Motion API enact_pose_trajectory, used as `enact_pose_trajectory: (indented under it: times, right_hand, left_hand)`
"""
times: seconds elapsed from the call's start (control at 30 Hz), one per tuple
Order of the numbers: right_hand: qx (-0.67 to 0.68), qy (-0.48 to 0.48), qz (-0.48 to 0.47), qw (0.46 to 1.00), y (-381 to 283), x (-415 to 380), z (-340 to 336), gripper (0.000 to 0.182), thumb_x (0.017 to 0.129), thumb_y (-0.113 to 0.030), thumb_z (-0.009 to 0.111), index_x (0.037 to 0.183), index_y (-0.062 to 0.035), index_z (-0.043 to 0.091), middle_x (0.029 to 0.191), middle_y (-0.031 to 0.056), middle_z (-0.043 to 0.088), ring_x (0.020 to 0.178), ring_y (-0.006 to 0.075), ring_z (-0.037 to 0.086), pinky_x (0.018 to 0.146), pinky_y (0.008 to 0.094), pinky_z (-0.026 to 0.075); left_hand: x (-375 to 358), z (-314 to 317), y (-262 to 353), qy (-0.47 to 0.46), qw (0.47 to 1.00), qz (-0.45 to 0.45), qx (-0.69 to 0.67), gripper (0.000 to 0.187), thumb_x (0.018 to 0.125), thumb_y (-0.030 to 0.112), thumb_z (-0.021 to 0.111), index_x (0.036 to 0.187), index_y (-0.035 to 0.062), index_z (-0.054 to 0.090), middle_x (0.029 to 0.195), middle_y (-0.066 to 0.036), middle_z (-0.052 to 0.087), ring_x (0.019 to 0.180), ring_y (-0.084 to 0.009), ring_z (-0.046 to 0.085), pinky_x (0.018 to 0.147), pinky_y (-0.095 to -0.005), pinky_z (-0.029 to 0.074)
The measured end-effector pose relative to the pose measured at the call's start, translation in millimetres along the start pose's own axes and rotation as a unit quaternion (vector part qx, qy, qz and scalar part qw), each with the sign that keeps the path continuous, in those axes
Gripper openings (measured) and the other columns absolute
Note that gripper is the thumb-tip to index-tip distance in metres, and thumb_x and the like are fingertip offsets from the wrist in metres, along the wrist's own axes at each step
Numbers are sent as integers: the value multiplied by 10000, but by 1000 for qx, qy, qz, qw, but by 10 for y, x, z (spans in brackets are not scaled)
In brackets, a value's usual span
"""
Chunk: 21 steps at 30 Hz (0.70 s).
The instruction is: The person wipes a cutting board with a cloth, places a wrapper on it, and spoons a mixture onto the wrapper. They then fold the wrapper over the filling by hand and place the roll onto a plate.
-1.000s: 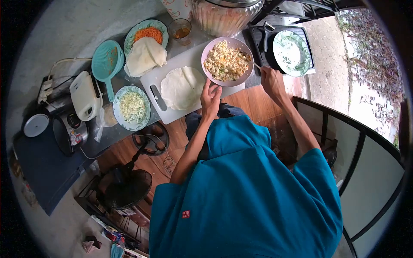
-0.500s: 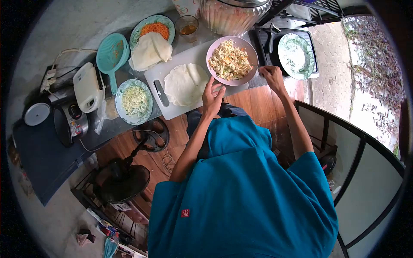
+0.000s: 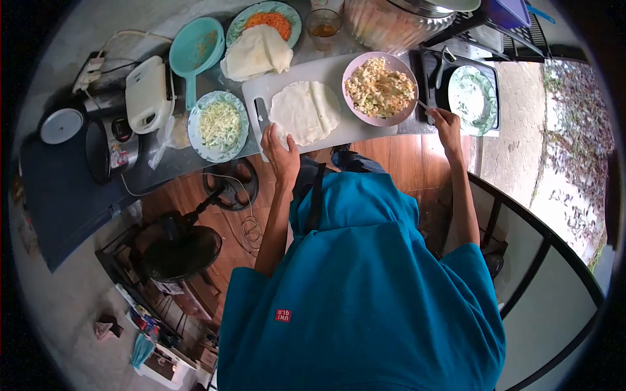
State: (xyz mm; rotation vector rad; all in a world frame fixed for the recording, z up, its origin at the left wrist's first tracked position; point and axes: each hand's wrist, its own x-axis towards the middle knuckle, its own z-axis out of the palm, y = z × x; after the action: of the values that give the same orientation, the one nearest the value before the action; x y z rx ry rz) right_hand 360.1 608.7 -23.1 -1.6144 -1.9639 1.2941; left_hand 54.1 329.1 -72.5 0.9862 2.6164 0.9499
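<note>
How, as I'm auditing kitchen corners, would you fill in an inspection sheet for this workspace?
Surface: grey counter, crowded; a white cutting board lies on it.
Job's things: flat pale sheet on the board; pink bowl of crumbly filling to its right.
Clutter: plate of pale shreds, green strainer and glass around the board; folded sheets partly cover the orange shreds.
Hands: left hand at the flat sheet's lower left edge, fingers extended; right hand grips a utensil reaching into the bowl.
Cables: power strip at far left; loose cable on the floor.
Surroundings: black fan below the counter; paving outside, right.
</note>
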Motion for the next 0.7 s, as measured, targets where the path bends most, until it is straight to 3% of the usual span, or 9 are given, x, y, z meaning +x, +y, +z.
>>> enact_pose_trajectory:
  times: [0.17, 0.23, 0.33, 0.37, 0.5, 0.6, 0.7]
  right_hand:
    - [18, 20, 20, 999, 45, -23, 22, 330, 907, -269, 622, 938, 36, 744, 605, -37, 462, 572, 62, 390, 518, 265, 303]
    - [35, 39, 17, 998, 37, -59, -32, 319, 909, -261, 623, 939, 31, 748, 603, -46, 454, 565, 53, 379, 511, 256, 290]
    - [42, 27, 63, 997, -94, -150, -58, 303, 920, -262, 621, 946, 10, 754, 602, -64, 438, 556, 44, 353, 503, 248, 270]
    - [51, 32, 56, 997, -60, -154, -53, 306, 924, -266, 621, 952, 8, 753, 598, -69, 427, 549, 42, 343, 500, 246, 258]
    - [95, 18, 44, 994, -151, -211, 92, 318, 931, -267, 616, 955, 23, 742, 590, -91, 390, 539, 29, 308, 491, 236, 208]
    - [92, 16, 46, 995, -321, -314, 200, 294, 929, -242, 608, 953, 18, 744, 595, -91, 405, 545, 31, 320, 493, 233, 215]
    - [130, -54, 18, 990, -509, -426, 413, 264, 924, -205, 598, 953, 10, 748, 615, -80, 466, 558, 30, 340, 501, 231, 233]
  left_hand:
    - [-14, 97, -77, -19, 996, -64, 62, 558, 876, 155, 646, 1352, -44, 434, 1332, -248, 425, 1273, -418, 398, 1062, -521, 347]
    - [76, 18, 56, -43, 982, -163, 82, 583, 872, 203, 655, 1359, -30, 436, 1272, -254, 448, 1240, -415, 418, 1037, -523, 361]
    - [122, 60, -41, -12, 983, -118, 141, 532, 904, 304, 610, 1307, -28, 505, 1189, -220, 506, 1111, -383, 514, 928, -511, 421]
    - [118, 140, -149, 19, 985, -107, 132, 501, 891, 311, 629, 1290, 20, 543, 1200, -202, 508, 1121, -388, 511, 935, -502, 422]
    - [135, 192, -259, 87, 991, -50, 89, 434, 838, 248, 696, 1187, 13, 589, 1218, -224, 477, 1116, -399, 478, 955, -515, 392]
    - [125, 232, -330, 83, 993, -42, 75, 416, 833, 258, 705, 1162, 27, 598, 1208, -207, 482, 1113, -398, 478, 955, -511, 391]
    - [163, 228, -356, 89, 994, -49, 43, 392, 830, 259, 711, 1134, 36, 602, 1190, -191, 489, 1103, -391, 480, 955, -507, 388]
